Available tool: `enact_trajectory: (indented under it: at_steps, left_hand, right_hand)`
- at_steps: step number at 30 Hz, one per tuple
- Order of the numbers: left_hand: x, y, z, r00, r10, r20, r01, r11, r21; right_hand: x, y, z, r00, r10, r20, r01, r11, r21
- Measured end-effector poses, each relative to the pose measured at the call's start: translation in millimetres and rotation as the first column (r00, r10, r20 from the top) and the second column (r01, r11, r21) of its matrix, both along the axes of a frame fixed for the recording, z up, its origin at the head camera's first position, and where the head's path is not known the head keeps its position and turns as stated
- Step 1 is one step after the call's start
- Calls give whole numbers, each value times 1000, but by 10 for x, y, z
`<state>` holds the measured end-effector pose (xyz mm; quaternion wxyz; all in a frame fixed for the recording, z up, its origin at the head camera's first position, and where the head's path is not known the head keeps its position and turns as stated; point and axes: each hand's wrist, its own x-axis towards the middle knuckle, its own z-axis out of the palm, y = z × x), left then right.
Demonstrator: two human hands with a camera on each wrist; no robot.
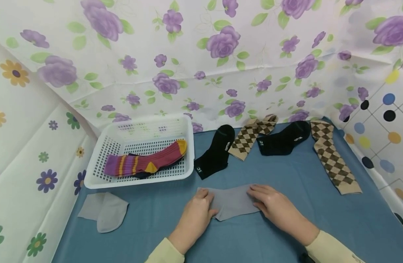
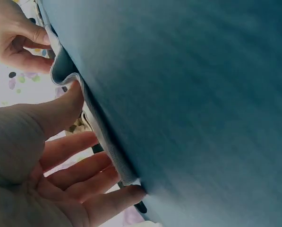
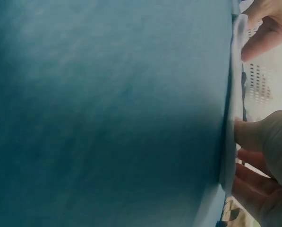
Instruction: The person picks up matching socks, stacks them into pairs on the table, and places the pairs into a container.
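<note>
A grey sock [image 1: 234, 202] lies spread on the blue cloth in front of me. My left hand [image 1: 196, 215] rests on its left end, fingertips on the fabric and thumb along the near edge. On the right end lie the fingers of my right hand [image 1: 281, 210], which are only slightly bent. From the left wrist view, the near edge of the sock [image 2: 107, 142] shows a wavy fold by the thumb, and the fingers are extended along it. The right wrist view has the sock [image 3: 233, 99] low against the cloth under the right thumb and fingertips.
A second grey sock [image 1: 112, 213] lies folded over at the left. Behind it, a white basket [image 1: 99, 182] holds a purple-and-red striped sock [image 1: 145, 162] over a dark one. Black socks [image 1: 217, 151] and brown argyle socks [image 1: 334, 160] lie along the back and right. Floral sheets [image 1: 188, 47] wall the table.
</note>
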<state>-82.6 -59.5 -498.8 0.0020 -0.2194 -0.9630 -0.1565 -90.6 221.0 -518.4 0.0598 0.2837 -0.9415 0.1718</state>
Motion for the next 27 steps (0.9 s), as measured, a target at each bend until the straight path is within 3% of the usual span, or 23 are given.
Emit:
enact_trajectory:
  at_steps: [7,13,23,27]
  left_hand:
    - [23,35,14,999,14,-41,-19,992,-125]
    - [48,57,53,999,23,-30,-28,986,-165]
    - [24,-45,47,999,12,46,-8,996,-87]
    - [19,-59,48,999,-11,43,15,994,-107]
  right_hand:
    - [54,100,-65,1000,-24,0,24,999,25]
    - [82,138,-89,1000,5,0,-5,999,35]
    - [87,154,-54,998,-7,60,7,1000,-3]
    - [60,152,-18,986,-75,152,87,993,-75]
